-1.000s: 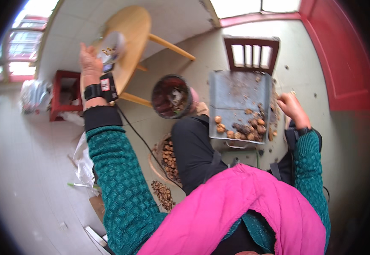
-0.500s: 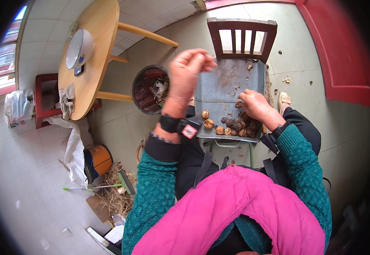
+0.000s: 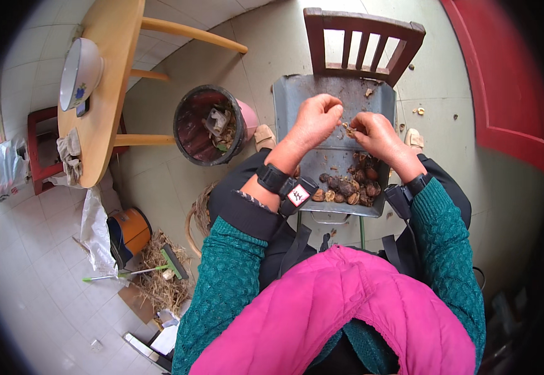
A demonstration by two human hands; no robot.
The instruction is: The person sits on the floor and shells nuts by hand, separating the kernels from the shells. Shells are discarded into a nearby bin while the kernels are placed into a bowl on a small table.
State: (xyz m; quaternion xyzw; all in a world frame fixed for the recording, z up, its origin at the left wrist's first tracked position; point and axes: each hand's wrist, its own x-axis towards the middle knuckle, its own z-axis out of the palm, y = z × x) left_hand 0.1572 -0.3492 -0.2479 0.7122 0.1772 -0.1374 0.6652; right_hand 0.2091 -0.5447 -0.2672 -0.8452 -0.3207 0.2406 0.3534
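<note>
A seated person in a green knit sweater and pink vest works over a grey metal tray (image 3: 297, 100) that rests across the knees and against a dark wooden chair (image 3: 362, 37). The left hand (image 3: 314, 120) and right hand (image 3: 377, 132) meet above the tray's middle, fingertips of both pinched shut on a small nut (image 3: 349, 129) held between them. A heap of brown nuts (image 3: 347, 185) lies at the tray's near edge — just below the hands. The floor is pale tile, scattered with bits of shell near a red door (image 3: 503, 81) to the right. To the left stand a dark bucket (image 3: 206, 125) holding scraps, and a round wooden table (image 3: 106, 81) bearing a white bowl (image 3: 78, 72). Farther down — an orange bucket (image 3: 131, 228), a pile of straw (image 3: 159, 275) and a green broom (image 3: 144, 270).
</note>
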